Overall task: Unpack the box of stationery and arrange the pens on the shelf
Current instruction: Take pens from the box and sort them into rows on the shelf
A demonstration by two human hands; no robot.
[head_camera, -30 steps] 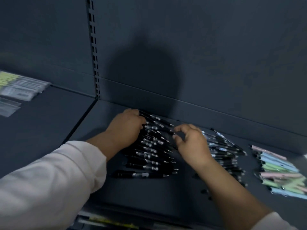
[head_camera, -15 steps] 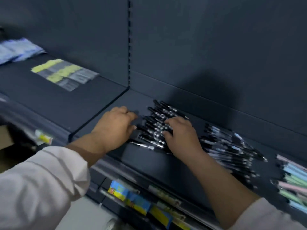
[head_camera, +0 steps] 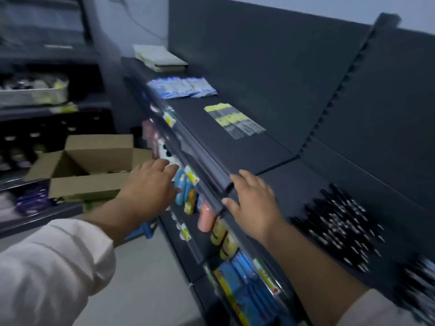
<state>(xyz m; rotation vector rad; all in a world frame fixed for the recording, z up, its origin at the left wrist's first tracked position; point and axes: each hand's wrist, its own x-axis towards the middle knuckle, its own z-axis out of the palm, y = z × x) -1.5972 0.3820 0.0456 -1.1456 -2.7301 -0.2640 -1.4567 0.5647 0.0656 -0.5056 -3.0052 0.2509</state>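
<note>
Pens (head_camera: 339,229) heaped on the shelf (head_camera: 294,191); left hand (head_camera: 150,184) and right hand (head_camera: 253,203) empty, fingers spread.
Light, slick, probably roll easily: grip mid-barrel.

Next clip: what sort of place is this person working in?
Probably a stationery shop: black pens laid out on dark retail shelving, packaged goods hanging below, and an open cardboard box nearby.

Right hand (head_camera: 253,203), spread, seemingly touches the shelf (head_camera: 235,149) edge; left hand (head_camera: 150,184) hovers; black pens (head_camera: 341,227) nearby.
</note>
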